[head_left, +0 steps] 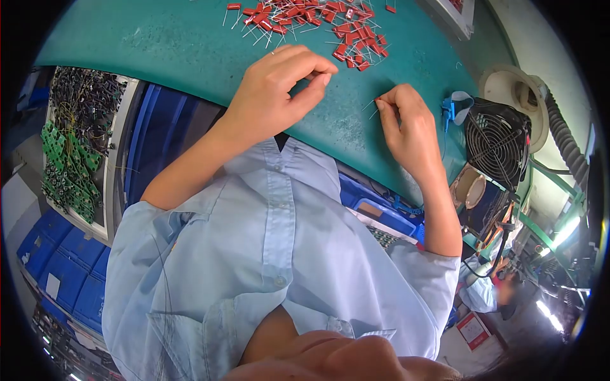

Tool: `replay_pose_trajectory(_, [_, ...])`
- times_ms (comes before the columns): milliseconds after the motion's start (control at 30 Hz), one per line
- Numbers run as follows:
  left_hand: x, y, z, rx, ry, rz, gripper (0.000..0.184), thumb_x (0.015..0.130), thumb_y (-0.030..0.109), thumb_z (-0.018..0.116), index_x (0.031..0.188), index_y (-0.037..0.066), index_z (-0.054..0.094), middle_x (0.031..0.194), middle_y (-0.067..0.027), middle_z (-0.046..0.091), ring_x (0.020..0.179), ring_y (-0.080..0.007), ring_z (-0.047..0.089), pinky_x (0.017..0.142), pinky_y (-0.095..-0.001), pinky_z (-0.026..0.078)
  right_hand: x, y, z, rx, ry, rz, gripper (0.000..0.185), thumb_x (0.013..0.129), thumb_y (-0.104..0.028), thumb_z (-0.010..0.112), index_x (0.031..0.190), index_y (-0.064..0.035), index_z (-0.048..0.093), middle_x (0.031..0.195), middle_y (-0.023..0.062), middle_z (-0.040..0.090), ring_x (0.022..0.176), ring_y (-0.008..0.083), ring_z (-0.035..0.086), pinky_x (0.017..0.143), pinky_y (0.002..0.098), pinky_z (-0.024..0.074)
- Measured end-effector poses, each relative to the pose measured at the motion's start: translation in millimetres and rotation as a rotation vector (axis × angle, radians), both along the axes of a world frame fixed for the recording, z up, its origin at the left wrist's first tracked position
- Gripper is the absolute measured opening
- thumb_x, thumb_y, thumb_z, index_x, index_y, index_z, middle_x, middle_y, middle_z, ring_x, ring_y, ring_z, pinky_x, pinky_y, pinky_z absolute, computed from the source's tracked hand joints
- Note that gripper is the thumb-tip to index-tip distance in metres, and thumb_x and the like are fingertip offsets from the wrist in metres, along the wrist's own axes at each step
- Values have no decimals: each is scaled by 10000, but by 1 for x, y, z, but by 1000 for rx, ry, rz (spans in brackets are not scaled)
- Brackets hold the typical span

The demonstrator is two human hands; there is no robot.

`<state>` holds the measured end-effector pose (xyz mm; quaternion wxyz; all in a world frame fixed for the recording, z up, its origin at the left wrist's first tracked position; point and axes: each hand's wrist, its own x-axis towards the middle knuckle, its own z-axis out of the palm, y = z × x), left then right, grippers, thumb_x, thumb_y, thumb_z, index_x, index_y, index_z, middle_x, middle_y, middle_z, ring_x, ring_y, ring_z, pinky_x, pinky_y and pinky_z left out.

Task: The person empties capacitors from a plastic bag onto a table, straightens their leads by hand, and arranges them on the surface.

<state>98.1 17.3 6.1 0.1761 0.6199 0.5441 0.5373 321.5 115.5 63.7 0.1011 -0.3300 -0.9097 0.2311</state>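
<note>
My left hand [279, 89] is held over the green mat, just below a loose pile of red film capacitors [352, 38] with long wire leads. Its thumb and index finger come together in a pinch, and the other fingers curl under. Whatever may be between those fingertips is too small or hidden to make out. To the right, my right hand [406, 124] pinches a red capacitor [378, 100] between thumb and fingers. Most of its body is covered by the fingertips, while two thin leads stick out to the left.
The green mat [171, 38] covers the bench. A black fan [497, 143] and a blue clip [450, 111] with a grey strap are at right. Green circuit boards [73, 165] fill a tray at left, near blue bins [70, 254]. Another person [480, 295] is behind at lower right.
</note>
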Motion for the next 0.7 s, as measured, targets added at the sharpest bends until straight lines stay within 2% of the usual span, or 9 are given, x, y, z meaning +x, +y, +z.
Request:
replay_pose_trajectory(367, [2,-1,-1,13,22,20,110,899,9,683,1002,13,722,907,-76,695,817,-189,662,716,-299,543,-4,-9,-2,85,-24,-34,130,899,-9,639,878,15,513,837,213,571,823,423,586,728,508,475])
replay_pose_trajectory(700, [3,-2,-1,23,19,35,115,894,21,684,1000,23,726,906,-69,696,818,-193,663,724,-307,538,-6,-21,-12,318,-22,-5,154,858,3,662,861,8,508,824,199,560,799,404,588,688,509,489])
